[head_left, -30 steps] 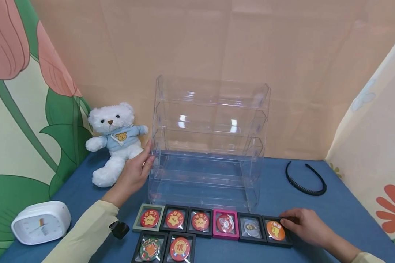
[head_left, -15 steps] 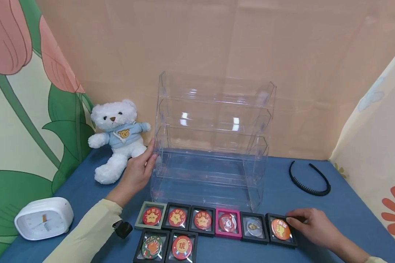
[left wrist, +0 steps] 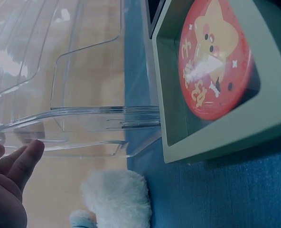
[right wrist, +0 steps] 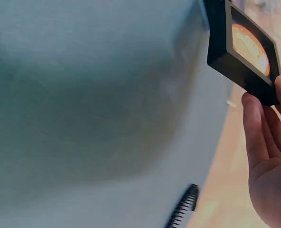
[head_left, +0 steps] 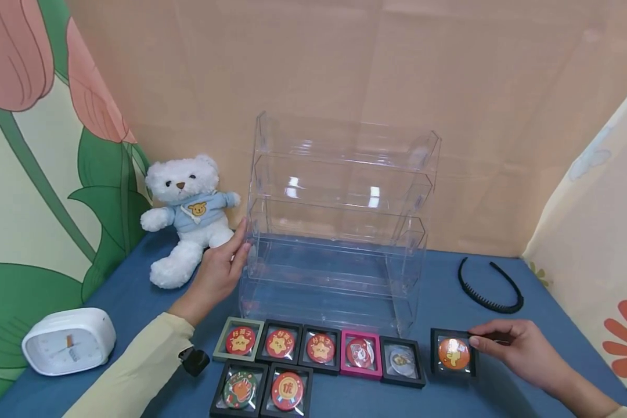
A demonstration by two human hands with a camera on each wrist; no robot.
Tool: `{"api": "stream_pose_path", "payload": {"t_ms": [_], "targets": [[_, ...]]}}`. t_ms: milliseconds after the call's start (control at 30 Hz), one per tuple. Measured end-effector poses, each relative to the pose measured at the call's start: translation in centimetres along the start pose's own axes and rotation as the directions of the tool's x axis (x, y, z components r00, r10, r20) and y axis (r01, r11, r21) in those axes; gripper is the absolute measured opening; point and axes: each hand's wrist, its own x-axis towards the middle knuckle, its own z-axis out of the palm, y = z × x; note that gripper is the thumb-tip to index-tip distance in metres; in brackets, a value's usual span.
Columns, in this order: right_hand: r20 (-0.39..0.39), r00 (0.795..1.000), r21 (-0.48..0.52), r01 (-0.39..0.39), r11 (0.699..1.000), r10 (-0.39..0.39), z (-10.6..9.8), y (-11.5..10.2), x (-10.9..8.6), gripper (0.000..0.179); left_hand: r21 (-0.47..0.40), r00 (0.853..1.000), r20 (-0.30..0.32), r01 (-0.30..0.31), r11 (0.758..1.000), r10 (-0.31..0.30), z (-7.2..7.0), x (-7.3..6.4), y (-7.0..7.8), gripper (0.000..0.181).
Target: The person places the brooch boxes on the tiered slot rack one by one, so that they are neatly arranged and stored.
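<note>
My right hand (head_left: 525,351) pinches a small black display frame (head_left: 453,353) by its right edge, with an orange round badge inside. In the right wrist view, thumb and fingertips grip one corner of that black frame (right wrist: 242,52), which is raised above the blue tabletop. My left hand (head_left: 218,280) touches the left side of a clear plastic tiered rack (head_left: 319,281), its fingers fairly straight. The left wrist view has the left hand (left wrist: 12,185) at the rack's side panel (left wrist: 83,111), near a pale green frame (left wrist: 216,135) holding a red star badge.
A row of several framed badges (head_left: 321,349) lies before the rack, one in a pink frame (head_left: 361,354). Two more black frames (head_left: 286,392) lie below its left end. A white teddy bear (head_left: 188,226), a white clock (head_left: 70,341) and a black headband (head_left: 491,299) surround the rack.
My right hand has lifted the black frame with the orange badge from the row's right end, moving it slightly right and tilting it up. The left hand stays at the rack's side.
</note>
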Motion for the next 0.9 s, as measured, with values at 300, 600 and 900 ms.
{"api": "stream_pose_path", "payload": {"t_ms": [300, 600, 900], "targets": [[-0.072, 0.959, -0.005, 0.275, 0.961, -0.275, -2.0, -4.0, 1.1, 0.015, 0.01, 1.0, 0.007, 0.018, 1.0, -0.018, 0.0, 0.0, 0.1, 0.054], [-0.139, 0.914, -0.072, 0.374, 0.924, -0.381, -2.0, -11.3, 4.8, 0.011, 0.018, 1.0, -0.003, 0.011, 1.0, -0.011, -0.1, -0.2, 0.0, 0.055], [-0.177, 0.89, -0.059, 0.418, 0.907, -0.421, 0.7, -16.9, 9.5, 0.01, 0.019, 1.0, -0.002, -0.002, 1.0, 0.002, -0.2, -0.1, 0.3, 0.055]]}}
